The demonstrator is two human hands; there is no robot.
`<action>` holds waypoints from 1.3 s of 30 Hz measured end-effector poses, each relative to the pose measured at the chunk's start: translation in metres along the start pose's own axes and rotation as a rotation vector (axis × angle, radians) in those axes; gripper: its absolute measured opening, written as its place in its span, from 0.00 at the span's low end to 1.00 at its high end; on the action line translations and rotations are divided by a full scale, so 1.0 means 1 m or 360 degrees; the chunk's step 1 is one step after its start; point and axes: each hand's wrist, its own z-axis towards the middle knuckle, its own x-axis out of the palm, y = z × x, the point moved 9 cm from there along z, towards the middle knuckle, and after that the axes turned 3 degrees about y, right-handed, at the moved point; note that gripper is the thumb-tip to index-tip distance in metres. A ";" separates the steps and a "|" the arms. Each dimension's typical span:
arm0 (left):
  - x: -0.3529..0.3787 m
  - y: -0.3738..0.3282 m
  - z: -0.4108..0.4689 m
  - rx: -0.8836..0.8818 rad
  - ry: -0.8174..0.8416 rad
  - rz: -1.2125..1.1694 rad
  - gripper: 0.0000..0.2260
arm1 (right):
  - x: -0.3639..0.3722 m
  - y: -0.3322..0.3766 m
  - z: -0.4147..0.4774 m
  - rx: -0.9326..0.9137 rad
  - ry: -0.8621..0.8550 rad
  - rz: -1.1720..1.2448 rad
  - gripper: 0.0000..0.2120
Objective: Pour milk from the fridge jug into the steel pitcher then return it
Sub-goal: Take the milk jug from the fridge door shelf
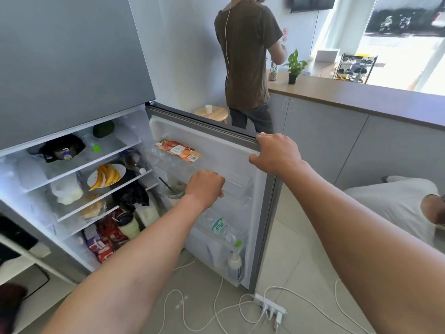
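Note:
The lower fridge door (240, 150) stands open, and my right hand (277, 153) grips its top edge. My left hand (206, 185) is reached out in front of the door's middle shelf with its fingers curled and nothing visible in it. A translucent jug of white liquid (147, 214) stands low in the fridge, left of and below my left hand. Another whitish container (67, 190) sits on the middle shelf. No steel pitcher is in view.
The shelves hold a plate of cut fruit (107, 175), bottles, a dark bag and red packets. Water bottles (220, 227) fill the lower door bin. A person (248, 61) stands behind the door by a counter (356, 92). Cables and a power strip (269, 307) lie on the floor.

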 end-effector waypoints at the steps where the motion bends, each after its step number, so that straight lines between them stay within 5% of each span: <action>1: 0.001 0.000 -0.001 0.0011 -0.0013 0.0004 0.09 | 0.000 -0.002 0.001 0.0018 0.0033 0.0019 0.17; 4: 0.006 -0.001 -0.007 0.0038 -0.0064 -0.0020 0.13 | 0.010 -0.001 -0.002 0.0042 0.0063 0.0063 0.22; 7: 0.014 0.007 -0.020 0.0077 -0.0216 -0.0334 0.16 | 0.019 0.015 -0.027 -0.0022 -0.0190 0.0220 0.25; 11: 0.043 0.029 -0.053 0.0058 -0.0487 -0.0560 0.24 | 0.030 0.063 -0.082 -0.0349 -0.0657 0.0423 0.09; 15: 0.114 0.049 -0.079 -0.0045 -0.0278 -0.0606 0.23 | 0.112 0.102 -0.106 -0.0617 -0.0278 0.0479 0.08; 23: 0.253 0.055 -0.109 -0.0088 0.0190 -0.0777 0.22 | 0.260 0.089 -0.107 -0.0302 0.0513 0.0208 0.19; 39: 0.483 0.030 -0.044 -0.0502 0.0384 -0.1513 0.35 | 0.428 0.062 -0.024 -0.0493 0.0564 -0.0155 0.33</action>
